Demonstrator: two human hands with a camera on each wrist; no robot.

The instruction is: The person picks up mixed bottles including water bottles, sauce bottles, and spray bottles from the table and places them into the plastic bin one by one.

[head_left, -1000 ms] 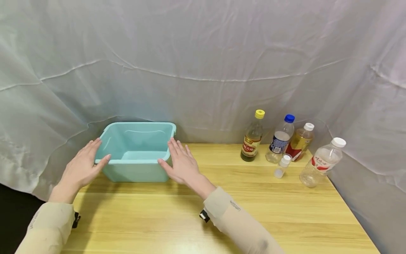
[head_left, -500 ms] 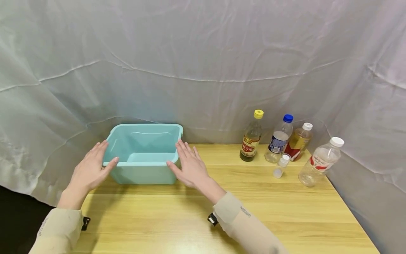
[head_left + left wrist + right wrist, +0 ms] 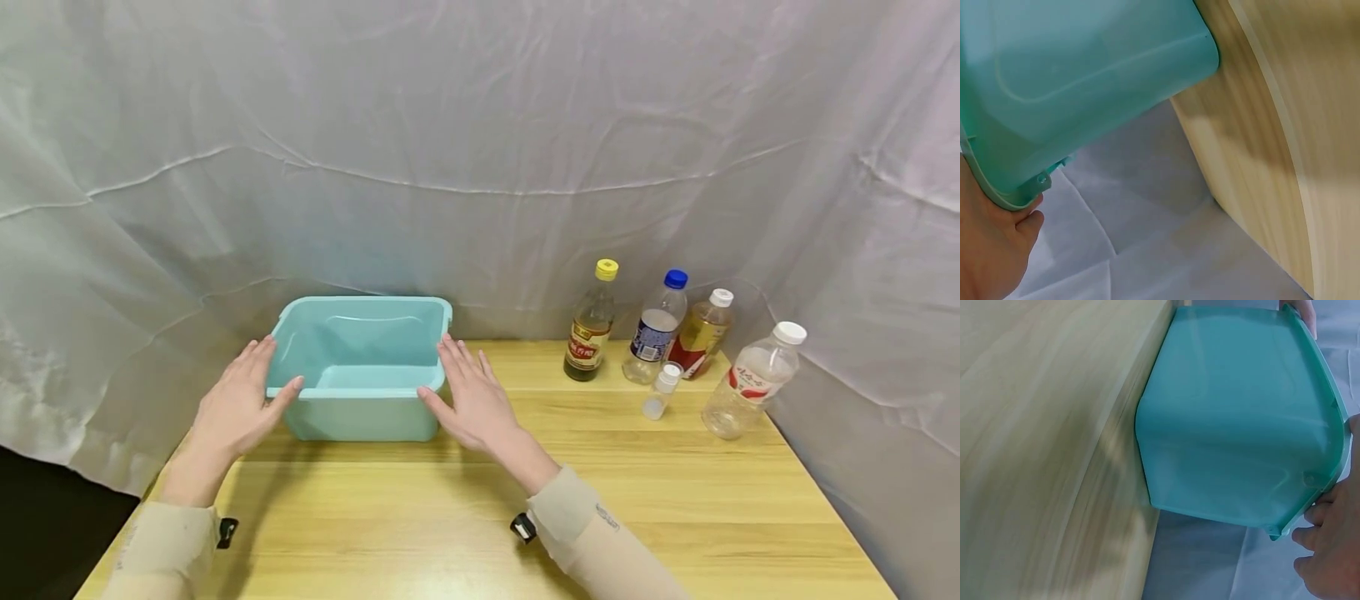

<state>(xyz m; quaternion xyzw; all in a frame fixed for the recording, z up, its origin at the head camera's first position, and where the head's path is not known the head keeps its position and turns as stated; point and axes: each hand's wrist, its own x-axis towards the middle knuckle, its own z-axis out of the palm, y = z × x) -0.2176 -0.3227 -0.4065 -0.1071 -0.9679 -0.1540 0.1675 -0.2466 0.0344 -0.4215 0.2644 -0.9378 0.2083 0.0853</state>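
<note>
A light teal plastic storage bin point(image 3: 360, 418) stands upright on the wooden table, with nothing showing inside it. Along its left side lies my left hand point(image 3: 234, 410), fingers straight and thumb at the front rim. My right hand point(image 3: 480, 407) mirrors this on the right side, its thumb at the front right corner. From the left wrist, the bin's wall point(image 3: 1091, 69) shows with its rim against the hand point(image 3: 991, 231). In the right wrist view, the fingertips of the right hand point(image 3: 1332, 544) touch the rim of the bin point(image 3: 1229, 425), and its base sits on the table.
Several bottles stand at the table's right: a yellow-capped sauce bottle point(image 3: 588, 340), a blue-capped bottle point(image 3: 654, 337), a bottle with a yellow and red label point(image 3: 701, 337), a small white-capped bottle point(image 3: 662, 393) and a large clear bottle point(image 3: 750, 385). Grey cloth point(image 3: 480, 150) hangs behind.
Both hands and the bin have shifted together to the right and slightly toward me. The bottles keep their arrangement, only drifting a little left in the view.
</note>
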